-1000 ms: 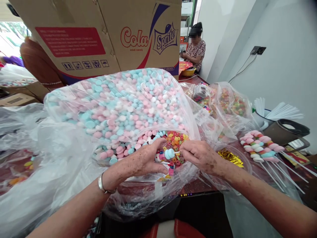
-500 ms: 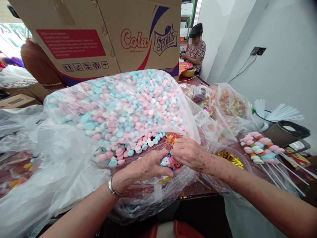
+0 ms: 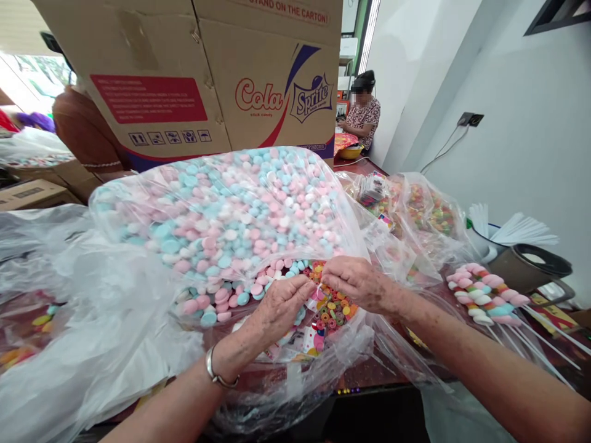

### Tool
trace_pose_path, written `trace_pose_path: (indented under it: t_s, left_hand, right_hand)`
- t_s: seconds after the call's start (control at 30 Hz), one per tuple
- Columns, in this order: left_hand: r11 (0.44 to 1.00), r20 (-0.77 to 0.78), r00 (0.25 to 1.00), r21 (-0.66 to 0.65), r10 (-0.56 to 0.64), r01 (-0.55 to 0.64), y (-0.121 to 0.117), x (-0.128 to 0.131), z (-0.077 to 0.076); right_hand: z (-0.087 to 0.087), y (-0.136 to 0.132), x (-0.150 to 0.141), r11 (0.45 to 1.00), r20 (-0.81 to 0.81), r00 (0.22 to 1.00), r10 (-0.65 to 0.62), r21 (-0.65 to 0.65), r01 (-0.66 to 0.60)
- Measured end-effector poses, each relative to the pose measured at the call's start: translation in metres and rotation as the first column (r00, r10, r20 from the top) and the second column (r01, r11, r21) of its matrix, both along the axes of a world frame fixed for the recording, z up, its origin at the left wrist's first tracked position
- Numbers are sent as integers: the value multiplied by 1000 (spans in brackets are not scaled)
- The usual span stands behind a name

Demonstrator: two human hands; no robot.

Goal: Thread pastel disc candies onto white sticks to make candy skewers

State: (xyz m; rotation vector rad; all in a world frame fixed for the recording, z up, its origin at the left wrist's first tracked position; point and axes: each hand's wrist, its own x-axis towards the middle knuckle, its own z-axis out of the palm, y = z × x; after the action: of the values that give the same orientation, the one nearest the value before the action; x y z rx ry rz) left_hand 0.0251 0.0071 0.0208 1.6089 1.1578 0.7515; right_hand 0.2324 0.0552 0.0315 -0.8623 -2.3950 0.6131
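The right hand (image 3: 355, 283) is pressing thumb and fingertips together on a small white piece (image 3: 318, 287), too small to identify; the left hand (image 3: 281, 307) is facing it, thumb and fingers pressing together just beside the piece, though whether they are gripping anything I cannot tell. Blue sweets (image 3: 300, 315) are showing just below the left hand, and ring-shaped candies (image 3: 332, 314) are lying beneath the right hand's fingertips.

As for how far things are along, several candy-laden sticks (image 3: 487, 292) are lying together at the right, looking made up; bare white sticks (image 3: 524, 231) and plenty of loose sweets are remaining, while the small piece between the hands is seeming unfinished, in my judgement.

A large clear bag (image 3: 357, 234) is holding a mass of pink, blue and white sweets (image 3: 231, 209); more sweets (image 3: 222, 295) are lying loose at its lower edge; printed wrappers (image 3: 307, 338) are lying near the rings; another clear bag (image 3: 434, 206) is holding multicoloured candies farther back; the bare sticks are leaning out of a container, partly hidden behind a grey-brown jug (image 3: 512, 271); a tall carton (image 3: 272, 37) is standing behind the large bag.
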Motion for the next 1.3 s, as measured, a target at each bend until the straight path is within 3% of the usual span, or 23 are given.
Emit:
trace_pose_path:
  t_s: [0.1, 0.17, 0.27, 0.33, 0.43, 0.53, 0.63, 0.73, 0.83, 0.93, 1.03, 1.1, 1.17, 1.23, 1.3]
  left_hand:
    - [984, -12, 994, 144, 105, -102, 2, 2, 1]
    - [954, 8, 982, 236, 188, -185, 4, 4, 2]
    - [944, 34, 974, 241, 224, -225, 5, 7, 3]
    - [946, 57, 972, 223, 226, -233, 3, 9, 3]
    - [980, 241, 953, 29, 186, -198, -3, 10, -1]
    - [966, 489, 847, -237, 209, -101, -10, 9, -6]
    - [932, 574, 777, -359, 261, -48, -17, 8, -7]
    - [900, 578, 787, -431, 214, 71, -23, 7, -2]
    - [845, 551, 822, -500, 142, 189, -27, 6, 2]
    - [780, 550, 832, -551, 73, 296, -29, 4, 1]
    - [774, 581, 814, -507, -17, 379, -29, 0, 1]
    - [763, 565, 820, -488, -95, 425, -29, -2, 3]
    - [761, 519, 846, -497, -124, 417, -29, -2, 6]
    - [798, 462, 880, -487, -109, 355, -29, 0, 9]
    - [853, 402, 912, -445, -81, 272, -27, 4, 10]
  right_hand:
    - [-2, -7, -12, 986, -126, 989, -79, -156, 59]
    - [-5, -13, -21, 940, -268, 949, -167, -332, 71]
    - [-12, -22, -32, 816, -367, 888, -277, -578, 15]
    - [-17, -27, -36, 806, -335, 904, -265, -592, 17]
    - [-20, -33, -35, 848, -334, 894, -299, -522, 88]
    - [-22, -37, -29, 855, -391, 861, -326, -510, 92]
    - [-21, -42, -26, 771, -508, 821, -261, -621, -140]
    - [-18, -49, -24, 699, -608, 756, -242, -650, -298]
    - [-14, -56, -20, 729, -558, 817, -144, -619, -294]
    - [-11, -65, -14, 853, -436, 898, -51, -486, -188]
    - [-10, -72, -13, 962, -355, 931, -83, -271, -17]
    - [-11, -76, -15, 964, -318, 935, -156, -257, 73]
    - [-16, -78, -17, 926, -308, 922, -234, -360, 115]
    - [-23, -79, -17, 909, -285, 912, -294, -378, 175]
    - [-28, -78, -15, 939, -268, 901, -341, -143, 313]
